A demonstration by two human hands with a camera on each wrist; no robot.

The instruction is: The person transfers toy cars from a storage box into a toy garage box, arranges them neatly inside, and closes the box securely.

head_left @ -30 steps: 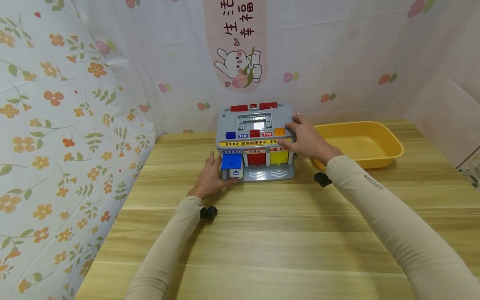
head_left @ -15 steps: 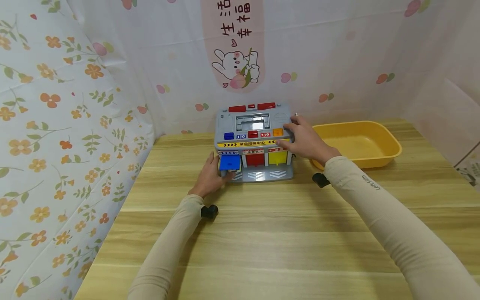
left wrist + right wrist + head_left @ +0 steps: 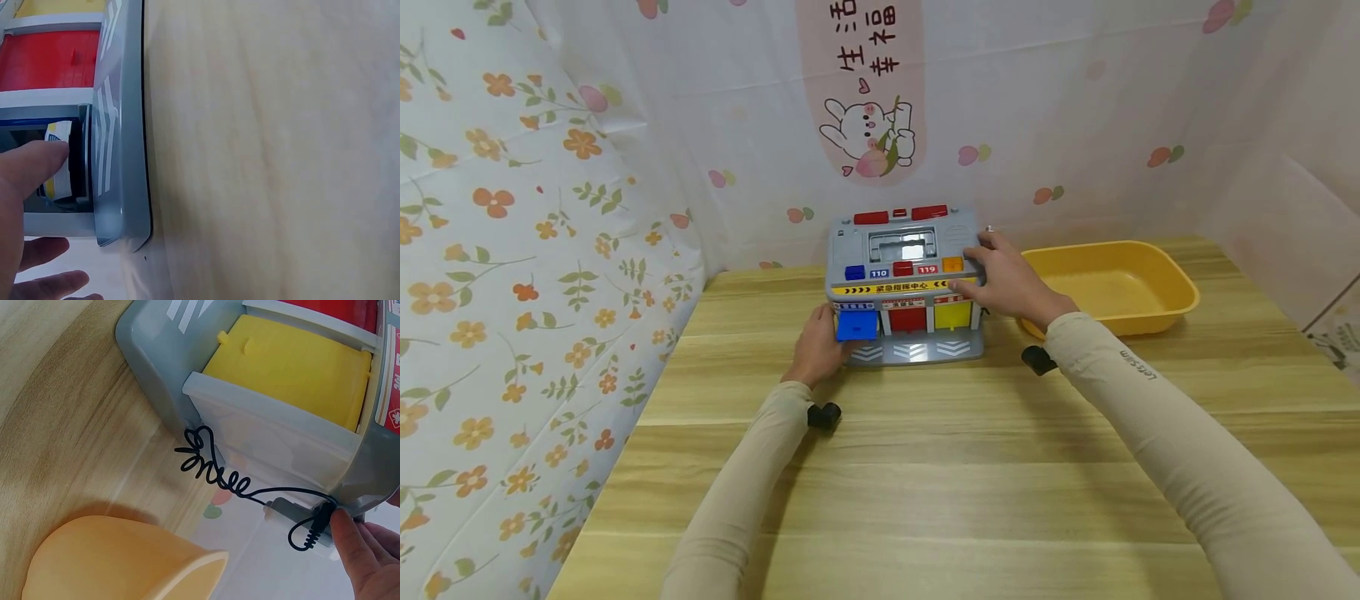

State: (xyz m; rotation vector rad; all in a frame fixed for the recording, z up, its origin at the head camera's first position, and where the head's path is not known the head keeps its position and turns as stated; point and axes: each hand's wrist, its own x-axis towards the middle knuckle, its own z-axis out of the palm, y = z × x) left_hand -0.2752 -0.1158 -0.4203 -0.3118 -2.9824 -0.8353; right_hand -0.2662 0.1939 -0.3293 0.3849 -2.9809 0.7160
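A grey toy emergency station [image 3: 852, 244] stands on the table, with a blue flap [image 3: 857, 326] raised at its left bay, plus red and yellow doors. My left hand [image 3: 815, 346] is at that bay. In the left wrist view, its thumb [image 3: 47, 156] presses on a small white and yellow toy car [image 3: 60, 181] inside the bay, while the other fingers extend outside the side wall. My right hand [image 3: 1011, 279] holds the roof's right end, thumb at the front edge and fingers on top. Near its fingers, the right wrist view shows a coiled black cord [image 3: 203, 465] on the side.
A yellow plastic basin [image 3: 1180, 310] stands on the wooden table [image 3: 970, 467] to the right of the station. Patterned cloth [image 3: 1037, 100] hangs close behind, and floral cloth [image 3: 550, 333] lines the left side.
My left hand has pushed the toy car deeper into the left bay, beneath the blue flap, where the head view hides it. My right hand stays on the roof.
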